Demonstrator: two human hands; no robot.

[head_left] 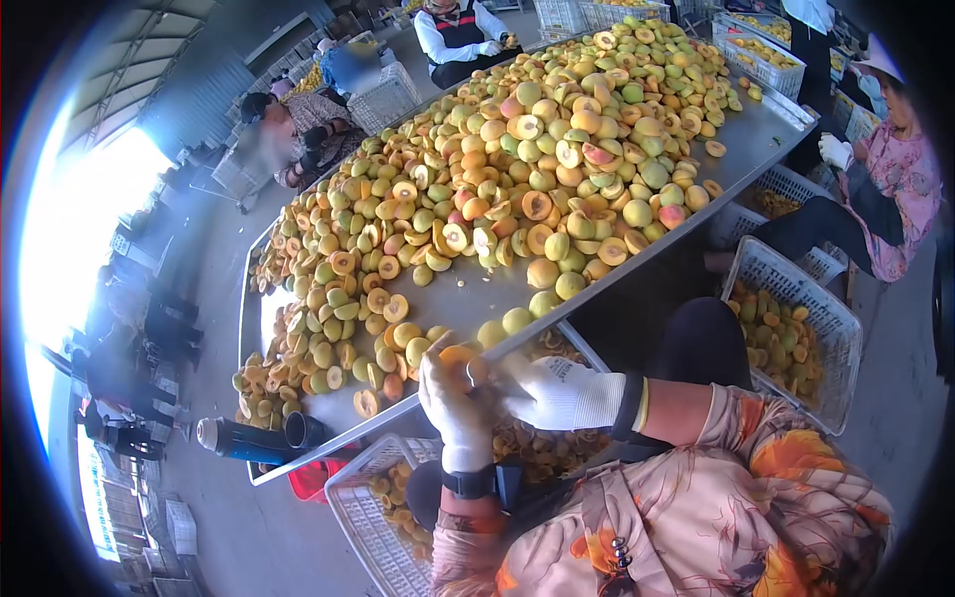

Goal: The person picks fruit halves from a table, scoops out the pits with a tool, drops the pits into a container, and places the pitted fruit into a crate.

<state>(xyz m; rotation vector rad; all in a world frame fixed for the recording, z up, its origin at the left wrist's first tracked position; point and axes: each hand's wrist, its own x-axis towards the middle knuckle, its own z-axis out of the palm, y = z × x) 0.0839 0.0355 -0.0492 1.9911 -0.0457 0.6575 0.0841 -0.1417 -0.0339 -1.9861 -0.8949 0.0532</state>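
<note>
Both of my hands wear white knit gloves and meet over the near edge of the metal table. My left hand [453,413], with a dark watch at the wrist, is closed around an orange-yellow apricot [458,356]. Close against it, my right hand [557,392] is closed, its fingertips blurred. A small curved metal tool [474,373] shows between the fruit and my right fingers; its handle is hidden. Just beyond my hands lie whole and halved apricots [537,204] in a large heap.
The tilted metal table [708,195] carries the heap. Crates stand below: one at my left [343,502], one at the right [846,343], holding apricot pieces. A dark flask [249,441] lies by the left corner. Other people [460,35] sit around the table.
</note>
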